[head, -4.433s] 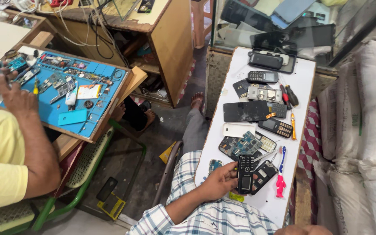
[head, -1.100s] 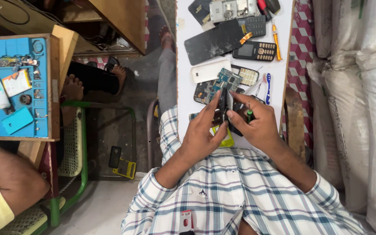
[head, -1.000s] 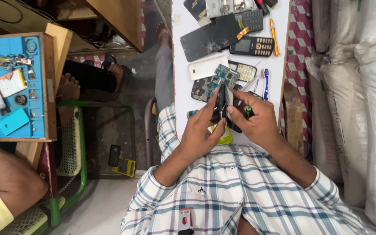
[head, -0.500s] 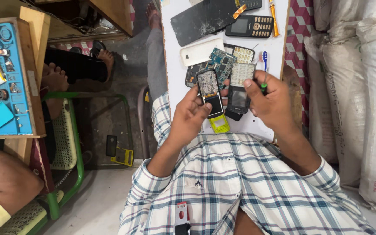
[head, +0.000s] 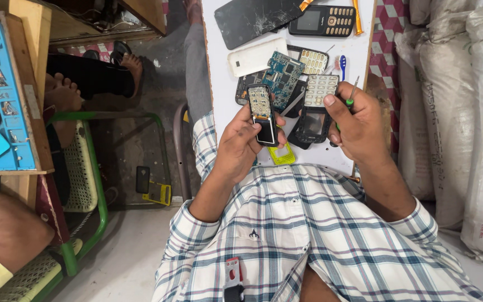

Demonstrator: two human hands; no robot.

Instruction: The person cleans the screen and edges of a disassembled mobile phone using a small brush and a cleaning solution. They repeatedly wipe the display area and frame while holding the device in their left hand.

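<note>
While left hand grips opened phone, right hand pinches screwdriver; board edge near.

**White counter strewn with phone parts**

A narrow white counter is seen carrying a cracked black glass panel, a black keypad phone, a white plastic back cover, a blue-green circuit board and a yellow-green plastic frame.

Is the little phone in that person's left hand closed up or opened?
Opened. The phone in the left hand has no front cover: its bare board and small screen show.
</note>
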